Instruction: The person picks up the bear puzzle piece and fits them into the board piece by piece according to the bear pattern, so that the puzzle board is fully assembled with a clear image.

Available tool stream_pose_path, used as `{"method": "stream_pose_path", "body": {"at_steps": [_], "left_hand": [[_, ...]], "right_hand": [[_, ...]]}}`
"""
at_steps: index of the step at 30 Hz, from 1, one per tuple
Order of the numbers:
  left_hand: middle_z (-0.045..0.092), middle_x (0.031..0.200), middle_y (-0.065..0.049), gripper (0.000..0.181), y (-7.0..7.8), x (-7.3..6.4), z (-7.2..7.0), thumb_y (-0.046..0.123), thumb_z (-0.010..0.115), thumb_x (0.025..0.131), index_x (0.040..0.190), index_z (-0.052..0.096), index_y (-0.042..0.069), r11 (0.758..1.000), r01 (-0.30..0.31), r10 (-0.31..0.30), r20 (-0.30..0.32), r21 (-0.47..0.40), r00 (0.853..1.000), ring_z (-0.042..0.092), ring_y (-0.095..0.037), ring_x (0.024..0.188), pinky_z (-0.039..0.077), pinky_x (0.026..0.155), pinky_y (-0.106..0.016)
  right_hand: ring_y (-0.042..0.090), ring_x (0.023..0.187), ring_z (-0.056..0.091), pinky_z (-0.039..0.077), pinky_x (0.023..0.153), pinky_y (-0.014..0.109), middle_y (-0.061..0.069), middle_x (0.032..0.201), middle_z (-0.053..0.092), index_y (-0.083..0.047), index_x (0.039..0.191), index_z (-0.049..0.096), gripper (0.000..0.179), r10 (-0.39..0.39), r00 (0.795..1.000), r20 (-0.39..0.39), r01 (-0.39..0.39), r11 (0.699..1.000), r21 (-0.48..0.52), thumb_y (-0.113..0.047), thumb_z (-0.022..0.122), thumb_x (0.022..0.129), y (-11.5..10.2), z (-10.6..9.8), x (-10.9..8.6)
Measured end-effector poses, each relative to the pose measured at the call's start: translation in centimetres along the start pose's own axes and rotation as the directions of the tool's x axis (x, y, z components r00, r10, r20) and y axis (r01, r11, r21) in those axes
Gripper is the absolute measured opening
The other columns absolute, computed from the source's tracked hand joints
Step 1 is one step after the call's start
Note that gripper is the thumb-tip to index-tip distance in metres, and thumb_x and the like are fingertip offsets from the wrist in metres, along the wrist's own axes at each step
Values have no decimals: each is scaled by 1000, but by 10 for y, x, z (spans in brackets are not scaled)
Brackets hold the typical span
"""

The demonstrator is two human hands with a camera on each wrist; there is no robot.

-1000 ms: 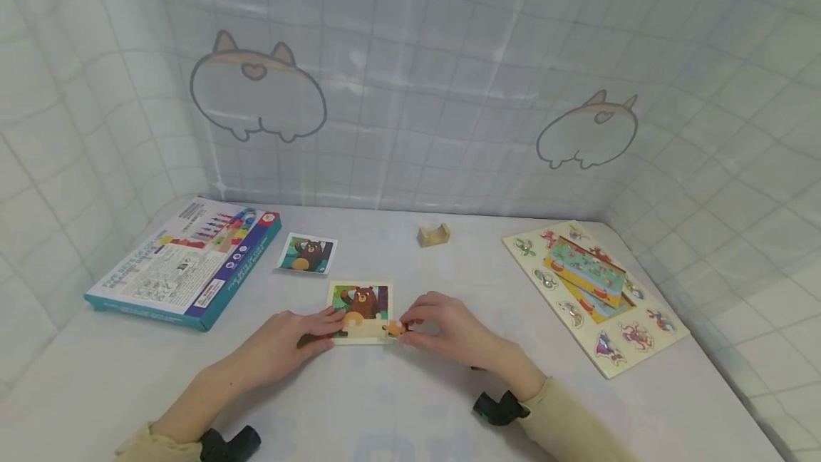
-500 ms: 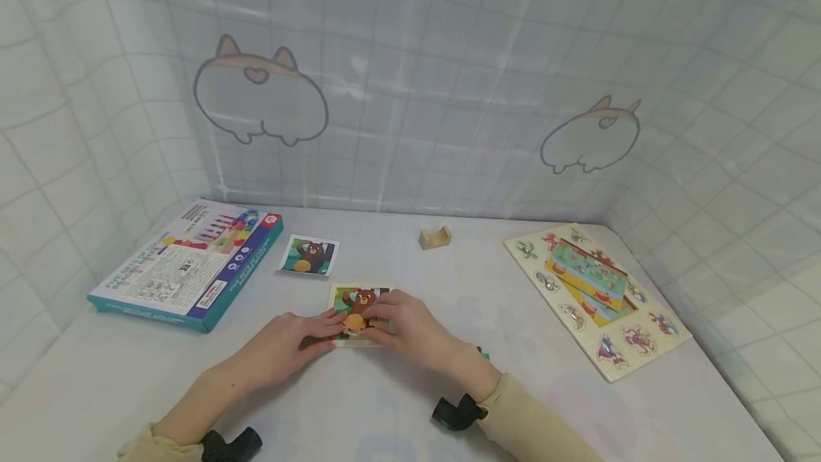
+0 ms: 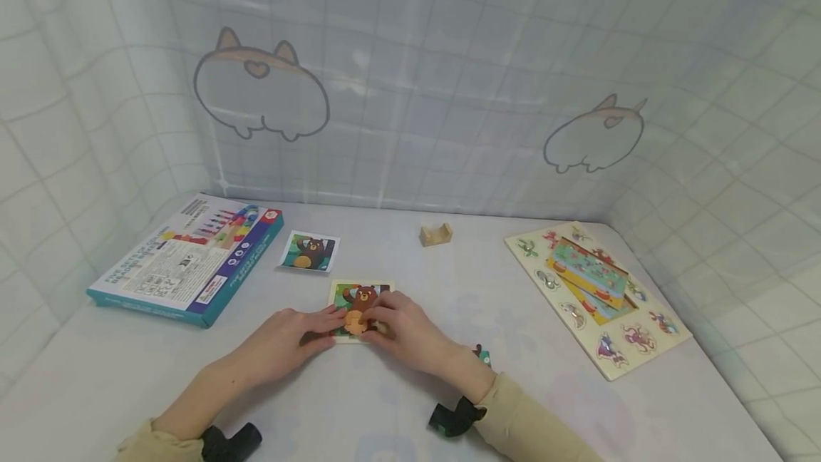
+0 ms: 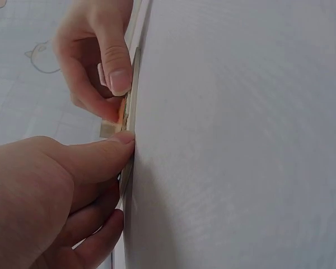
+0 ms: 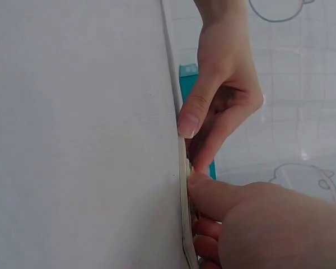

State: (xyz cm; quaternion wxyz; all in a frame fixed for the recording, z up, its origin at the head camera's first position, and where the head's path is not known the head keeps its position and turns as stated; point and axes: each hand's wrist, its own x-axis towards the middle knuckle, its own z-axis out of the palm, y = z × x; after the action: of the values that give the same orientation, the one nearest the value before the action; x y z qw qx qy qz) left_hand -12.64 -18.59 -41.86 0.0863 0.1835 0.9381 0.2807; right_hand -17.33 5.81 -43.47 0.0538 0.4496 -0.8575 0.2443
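Observation:
A small bear jigsaw puzzle board [image 3: 343,292] with a pale wooden frame lies in front of me. My left hand [image 3: 290,342] holds its left side, thumb at the near edge and fingertips on the picture. With thumb and fingers, my right hand [image 3: 410,330] pinches an orange-tan puzzle piece [image 3: 356,322] over the bear's belly, touching the board. Right fingers hide the board's right part. In the left wrist view, the left thumb [image 4: 103,157] presses the board's thin edge [image 4: 135,84]. The right wrist view shows the board's edge [image 5: 185,207] between both hands.
A bear picture card [image 3: 309,252] lies behind the board. At left is a flat teal-edged box [image 3: 186,262]. A small wooden block [image 3: 436,234] sits at the back. A wooden animal puzzle [image 3: 577,337] with cards [image 3: 589,271] lies right. A dark green piece [image 3: 484,356] shows behind the right wrist.
My right hand has moved left, carrying the orange-tan piece from the board's right edge onto the picture by the bear's belly. The left hand has stayed at the board's left side.

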Motion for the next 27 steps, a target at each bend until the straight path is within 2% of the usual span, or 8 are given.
{"method": "stream_pose_path", "body": {"at_steps": [5, 9, 13, 18, 24, 27], "left_hand": [[59, 141, 1, 41, 1, -1, -1, 31, 68, 96, 136, 63, 25, 1000, -2, 2, 7, 6, 1000, 56, -30, 131, 47, 104, -59], [58, 142, 1, 41, 2, 0, -1, 28, 67, 96, 136, 63, 23, 997, -43, 42, 17, 61, 999, 56, -29, 131, 47, 103, -59], [57, 144, -1, 41, 3, 1, -1, 27, 67, 96, 136, 63, 21, 991, -63, 59, 36, 118, 998, 56, -31, 130, 48, 102, -60], [56, 145, -2, 42, 6, 0, -2, 27, 67, 96, 137, 62, 19, 988, -61, 54, 52, 141, 997, 55, -31, 131, 48, 103, -59], [53, 149, -3, 41, 10, -1, 0, 22, 66, 97, 138, 61, 15, 979, -101, 93, 51, 176, 994, 51, -30, 136, 48, 104, -52], [53, 149, -4, 43, 11, 1, 3, 18, 66, 97, 139, 60, 14, 983, -99, 93, 47, 154, 995, 49, -30, 138, 48, 104, -49]], "right_hand": [[7, 86, 47, 40, 70, 13, -3, 99, 59, -12, 109, 75, 22, 8, 1000, -13, -8, 1000, 20, -27, 74, 92, 2, 3, -1], [7, 86, 47, 41, 70, 12, -3, 98, 58, -12, 108, 75, 21, 18, 999, -27, -17, 999, 37, -26, 74, 92, 2, 5, -1], [8, 87, 47, 42, 72, 14, -1, 98, 57, -12, 109, 74, 23, 63, 998, -26, -62, 996, 64, -27, 74, 92, 1, 5, -1], [9, 92, 49, 46, 77, 18, -1, 100, 57, -12, 108, 72, 23, 134, 991, -27, -132, 988, 82, -28, 74, 92, 0, 4, -1], [8, 88, 49, 44, 71, 16, -4, 96, 58, -14, 100, 71, 18, 167, 985, -40, -162, 982, 95, -29, 76, 90, 0, 5, -1], [8, 86, 49, 42, 70, 15, -4, 95, 58, -15, 97, 71, 15, 172, 984, -41, -167, 981, 103, -28, 75, 91, -1, 6, -1]]}}
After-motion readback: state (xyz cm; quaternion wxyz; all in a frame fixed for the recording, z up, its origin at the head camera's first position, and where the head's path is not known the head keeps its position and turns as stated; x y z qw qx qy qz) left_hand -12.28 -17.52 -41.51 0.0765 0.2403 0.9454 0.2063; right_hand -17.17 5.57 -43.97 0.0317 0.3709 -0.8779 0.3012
